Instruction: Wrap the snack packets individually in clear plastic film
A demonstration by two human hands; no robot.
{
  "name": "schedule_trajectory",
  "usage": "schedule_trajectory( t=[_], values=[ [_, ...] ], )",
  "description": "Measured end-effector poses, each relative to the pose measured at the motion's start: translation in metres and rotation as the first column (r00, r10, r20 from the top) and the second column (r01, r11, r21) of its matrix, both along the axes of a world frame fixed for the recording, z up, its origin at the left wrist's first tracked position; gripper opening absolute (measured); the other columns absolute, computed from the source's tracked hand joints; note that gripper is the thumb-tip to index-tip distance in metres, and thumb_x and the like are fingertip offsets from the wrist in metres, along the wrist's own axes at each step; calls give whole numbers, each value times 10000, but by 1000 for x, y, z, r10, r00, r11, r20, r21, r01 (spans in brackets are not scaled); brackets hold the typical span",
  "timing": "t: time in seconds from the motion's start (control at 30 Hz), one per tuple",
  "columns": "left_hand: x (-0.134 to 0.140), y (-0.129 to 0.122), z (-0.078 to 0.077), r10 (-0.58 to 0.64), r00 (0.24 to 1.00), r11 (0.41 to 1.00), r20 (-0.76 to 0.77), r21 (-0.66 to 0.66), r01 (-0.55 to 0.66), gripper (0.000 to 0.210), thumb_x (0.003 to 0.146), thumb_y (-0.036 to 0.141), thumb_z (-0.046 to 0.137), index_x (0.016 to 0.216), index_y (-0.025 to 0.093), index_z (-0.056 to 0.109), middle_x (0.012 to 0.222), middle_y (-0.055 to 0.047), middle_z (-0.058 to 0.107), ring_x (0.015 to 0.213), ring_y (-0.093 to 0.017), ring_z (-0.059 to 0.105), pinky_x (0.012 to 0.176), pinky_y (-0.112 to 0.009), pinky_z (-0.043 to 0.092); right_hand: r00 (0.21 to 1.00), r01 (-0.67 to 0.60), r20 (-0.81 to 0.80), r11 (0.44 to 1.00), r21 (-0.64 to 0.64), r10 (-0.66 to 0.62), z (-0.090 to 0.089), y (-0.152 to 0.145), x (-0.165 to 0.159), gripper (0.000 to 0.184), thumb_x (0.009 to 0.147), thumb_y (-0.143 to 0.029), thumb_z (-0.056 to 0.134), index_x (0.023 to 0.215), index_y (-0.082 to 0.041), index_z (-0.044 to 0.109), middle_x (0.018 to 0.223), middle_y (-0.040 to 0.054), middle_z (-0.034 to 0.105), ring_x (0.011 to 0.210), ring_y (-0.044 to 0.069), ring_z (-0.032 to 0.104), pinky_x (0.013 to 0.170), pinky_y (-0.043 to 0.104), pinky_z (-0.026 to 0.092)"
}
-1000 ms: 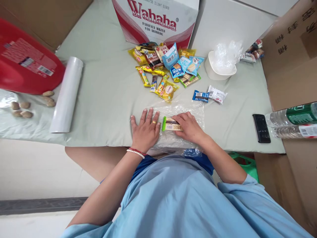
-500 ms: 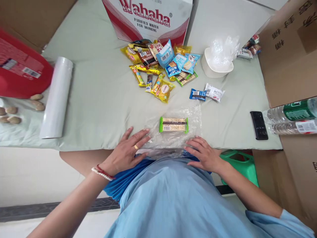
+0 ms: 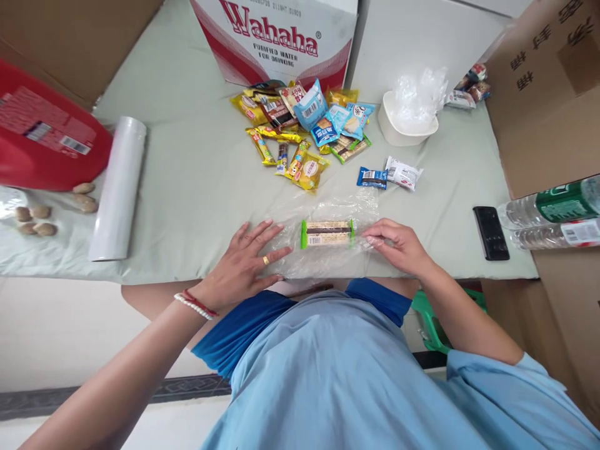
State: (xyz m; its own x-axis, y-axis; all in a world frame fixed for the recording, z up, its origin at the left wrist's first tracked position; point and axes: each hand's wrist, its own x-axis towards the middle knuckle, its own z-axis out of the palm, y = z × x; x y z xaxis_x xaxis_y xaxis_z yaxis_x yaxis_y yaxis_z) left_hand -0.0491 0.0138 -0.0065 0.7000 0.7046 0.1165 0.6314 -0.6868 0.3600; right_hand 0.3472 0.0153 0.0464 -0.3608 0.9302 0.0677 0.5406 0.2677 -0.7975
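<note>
A snack bar in a clear wrapper with green ends (image 3: 327, 234) lies on a thin sheet of clear plastic (image 3: 300, 265) near the table's front edge. My left hand (image 3: 248, 256) rests flat on the left part of that sheet, fingers spread, a ring on one of them. At the sheet's right side my right hand (image 3: 396, 245) pinches the plastic between thumb and fingers, just right of the bar. Neither hand touches the bar itself.
Behind lies a pile of wrapped snacks (image 3: 304, 125), with a blue packet (image 3: 372, 178) and a white packet (image 3: 403, 173) nearer. A white bowl (image 3: 407, 128) holds plastic bags. Left stands a plastic roll (image 3: 119, 187); right are a phone (image 3: 490, 233) and bottles (image 3: 553, 209).
My right hand has moved up onto the sheet's right side, and its spread fingers have closed on the plastic. My left hand stays flat on the left part. The bar has hardly moved.
</note>
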Motion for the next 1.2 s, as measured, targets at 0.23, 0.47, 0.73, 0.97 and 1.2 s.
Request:
schedule_trajectory(
  t=[0.23, 0.47, 0.73, 0.97, 1.2],
  values=[
    [5, 9, 5, 5, 1000, 995, 0, -101, -5, 449, 926, 398, 625, 1362, 346, 713, 1768, -49, 296, 1669, -371, 116, 1332, -649, 119, 977, 133, -126, 954, -268, -171, -2, 42, -12, 373, 882, -542, 714, 975, -187, 780, 849, 28, 726, 732, 159, 599, 686, 291, 458],
    [11, 21, -6, 341, 915, 934, 214, -185, -305, 354, 1043, 408, 456, 895, 248, 735, 1377, -79, 713, 1580, -281, 368, 1294, -528, 355, 963, 252, -2, 909, -333, -268, -27, 60, -5, 372, 841, -548, 681, 835, -178, 717, 659, -25, 595, 603, 130, 478, 587, 266, 360],
    [16, 10, -8, 847, 433, 479, 309, -86, -874, 264, 954, 382, 599, 1069, 175, 716, 1257, -176, 631, 1261, -391, 586, 1088, -648, 495, 697, 237, 670, 964, 118, -253, -21, 66, -2, 261, 959, -259, 542, 1112, -202, 745, 1110, 153, 715, 1023, 339, 635, 761, 409, 491],
    [65, -65, 17, 71, 927, 889, 368, 397, -226, 222, 870, 117, 600, 985, 289, 678, 819, -8, 713, 804, -222, 690, 691, -395, 515, 874, -121, 485, 980, 156, 31, -18, 115, -32, 667, 921, -318, 658, 1547, -139, 512, 1431, 183, 622, 1308, 373, 496, 1148, 526, 381],
    [116, -10, 18, 263, 960, 939, 98, 203, -278, 376, 1029, 195, 472, 1340, 223, 681, 1370, -115, 728, 1313, -302, 620, 1006, -485, 478, 898, -140, 414, 988, -57, 151, -26, 155, -63, 298, 867, -300, 734, 1114, -144, 790, 839, 42, 729, 887, 228, 625, 823, 313, 438]
  ],
)
